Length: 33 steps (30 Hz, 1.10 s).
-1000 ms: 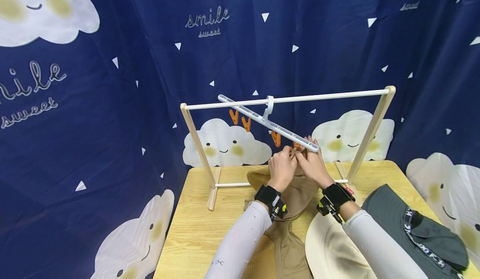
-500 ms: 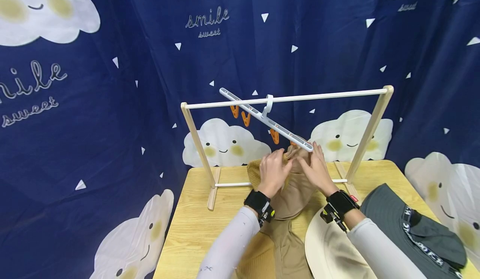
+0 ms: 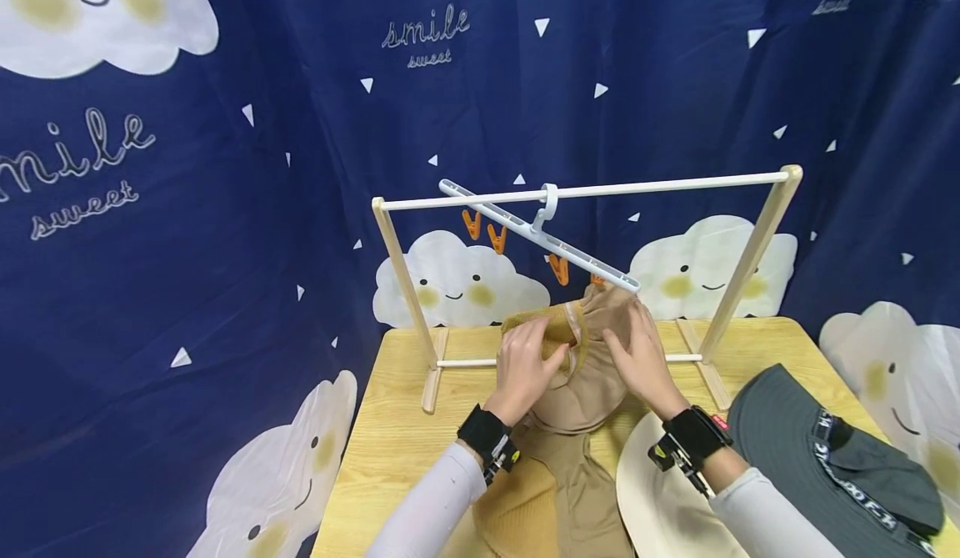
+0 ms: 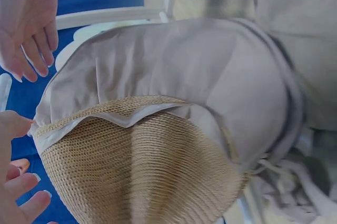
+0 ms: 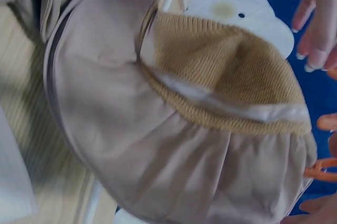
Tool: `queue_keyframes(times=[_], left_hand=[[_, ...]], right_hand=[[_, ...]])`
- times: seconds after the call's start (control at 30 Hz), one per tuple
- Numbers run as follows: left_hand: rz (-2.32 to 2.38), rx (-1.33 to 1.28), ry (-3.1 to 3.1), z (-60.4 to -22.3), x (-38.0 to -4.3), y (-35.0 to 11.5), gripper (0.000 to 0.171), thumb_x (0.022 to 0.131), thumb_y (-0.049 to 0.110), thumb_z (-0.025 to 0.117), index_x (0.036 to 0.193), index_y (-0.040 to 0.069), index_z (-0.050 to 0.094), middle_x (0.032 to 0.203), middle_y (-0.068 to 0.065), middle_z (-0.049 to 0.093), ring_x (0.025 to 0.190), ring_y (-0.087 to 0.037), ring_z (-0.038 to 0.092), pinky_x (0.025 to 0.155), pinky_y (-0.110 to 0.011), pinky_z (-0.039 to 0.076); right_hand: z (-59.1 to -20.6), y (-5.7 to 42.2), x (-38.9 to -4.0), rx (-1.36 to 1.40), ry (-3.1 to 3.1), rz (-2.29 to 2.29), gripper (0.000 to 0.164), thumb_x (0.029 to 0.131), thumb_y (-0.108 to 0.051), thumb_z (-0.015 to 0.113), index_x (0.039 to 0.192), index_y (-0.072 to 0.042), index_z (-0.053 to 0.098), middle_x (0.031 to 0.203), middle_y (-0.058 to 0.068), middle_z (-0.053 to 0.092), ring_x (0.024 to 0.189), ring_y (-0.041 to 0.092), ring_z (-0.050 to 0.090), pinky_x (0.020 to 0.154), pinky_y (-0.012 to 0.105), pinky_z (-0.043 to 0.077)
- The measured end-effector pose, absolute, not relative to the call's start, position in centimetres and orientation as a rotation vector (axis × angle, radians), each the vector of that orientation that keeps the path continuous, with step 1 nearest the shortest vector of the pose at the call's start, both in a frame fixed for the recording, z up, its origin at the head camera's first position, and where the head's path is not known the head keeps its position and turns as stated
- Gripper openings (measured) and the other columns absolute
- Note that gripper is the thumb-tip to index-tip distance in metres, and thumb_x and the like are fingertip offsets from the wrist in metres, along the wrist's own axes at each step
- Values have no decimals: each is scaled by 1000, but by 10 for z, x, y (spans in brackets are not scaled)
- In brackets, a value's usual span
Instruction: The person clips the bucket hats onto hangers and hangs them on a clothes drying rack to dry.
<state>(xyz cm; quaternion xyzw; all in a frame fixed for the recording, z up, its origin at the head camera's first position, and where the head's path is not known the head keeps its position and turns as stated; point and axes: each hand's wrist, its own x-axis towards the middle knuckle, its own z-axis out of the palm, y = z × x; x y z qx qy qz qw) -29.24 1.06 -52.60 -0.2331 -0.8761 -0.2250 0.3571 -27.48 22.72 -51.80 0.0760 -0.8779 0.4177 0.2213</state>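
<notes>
A tan sun hat (image 3: 577, 399) with a knitted crown (image 4: 142, 171) and a smooth fabric brim (image 5: 126, 103) hangs by its upper edge from the rightmost orange clip (image 5: 321, 170). That clip is on a white hanger (image 3: 577, 253), hooked over the rack's top bar. My left hand (image 3: 525, 370) is at the hat's left side with its fingers loosely spread; whether it touches the fabric I cannot tell. On the right side of the hat, my right hand (image 3: 641, 358) has relaxed, extended fingers and grips nothing.
The white-and-wood rack (image 3: 675, 184) stands on a wooden table (image 3: 397, 475). More orange clips (image 3: 497, 239) hang along the hanger. In front lie a brown and mustard fabric item (image 3: 555, 500), a cream hat (image 3: 660, 491) and a dark grey bucket hat (image 3: 817, 449).
Both hands have come down and apart from the clip at the hanger's right end. The hat, pinched there earlier, now hangs from the clip with its crown more in view.
</notes>
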Motion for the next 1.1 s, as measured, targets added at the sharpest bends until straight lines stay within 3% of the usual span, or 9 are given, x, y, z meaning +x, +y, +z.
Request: queue_keyframes(times=[0.23,0.33,0.43,0.63,0.8,1.0,1.1], left_hand=[[-796,-465,-2462,-563,-258,-26,61,86,36,84,134,5,65,125,-10,71,112,-28,68,93,-46,54],[-818,-402,-2516,-589,-244,-42,61,85,37,85,133,5,64,120,-10,71,108,-28,68,90,-47,55],[-834,-343,-2565,-610,-235,-54,61,85,38,86,130,4,64,117,-12,70,106,-30,67,89,-47,54],[-972,-205,-2701,-638,-220,-73,67,85,41,83,131,-2,64,122,-20,69,112,-40,65,89,-53,53],[-1034,-137,-2779,-650,-213,-84,71,86,42,81,136,-3,60,124,-20,66,112,-39,63,87,-52,54],[-1132,-81,-2795,-659,-207,-92,74,83,42,84,135,-4,58,122,-21,66,109,-37,63,88,-52,53],[-1143,-43,-2834,-666,-200,-94,75,82,44,85,132,-4,60,117,-17,67,103,-33,64,82,-48,53]], right_hand=[[-516,205,-267,261,-2317,1181,60,102,-14,61,151,13,40,151,36,46,138,53,46,112,65,36],[-513,197,-268,291,-2270,1212,57,102,-12,62,151,10,44,148,33,52,127,54,54,103,65,43],[-506,190,-273,297,-2256,1271,55,102,-11,62,151,9,45,146,33,54,126,53,57,103,62,47],[-489,179,-281,279,-2268,1524,58,106,-11,60,154,11,37,155,34,45,143,48,46,118,50,37],[-478,170,-293,293,-2305,1602,63,108,-16,57,159,9,29,163,30,35,150,43,38,121,46,33],[-464,162,-313,184,-2413,1520,75,109,-35,53,163,5,21,165,29,30,153,40,34,124,48,28],[-462,159,-318,97,-2473,1492,80,108,-39,53,165,4,15,167,30,26,156,40,27,126,51,22]])
